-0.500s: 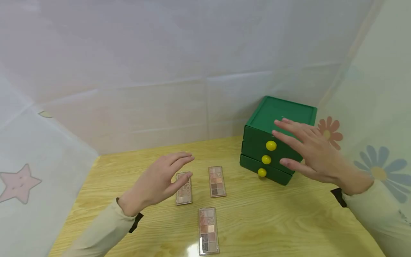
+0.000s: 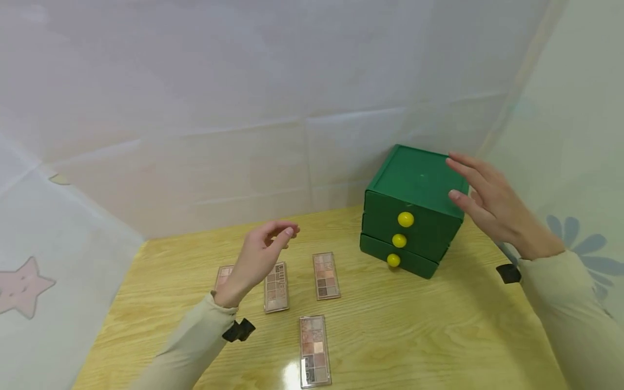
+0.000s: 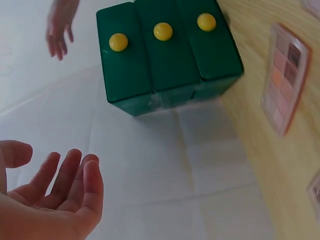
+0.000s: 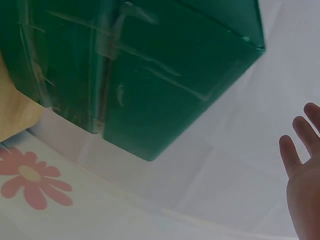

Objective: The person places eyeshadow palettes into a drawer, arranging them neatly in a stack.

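I am holding my right hand open, fingers straight, at the right top edge of the green box; from the head view I cannot tell if the fingertips are touching it or only hovering. The box is standing on the bench, and its three drawers with yellow knobs are facing me. My left hand is hanging in the air to the left of the box, over the palettes, with fingers loosely curled and holding nothing.

I am thinking the box could slide or turn on the smooth bench if my right hand is pressing only on one corner, because nothing is steadying the other side. The lowest drawer is already looking a little pushed out, so a tilt of the box could let it slip further. My left hand is low above the palettes to the left of the box, and a careless drop could knock one out of its place.

Compared with half a second ago, my right hand has moved from the front of the box, near the knobs, up to its right top edge. My left hand has lifted and curled more, and one more palette is now showing beside it.
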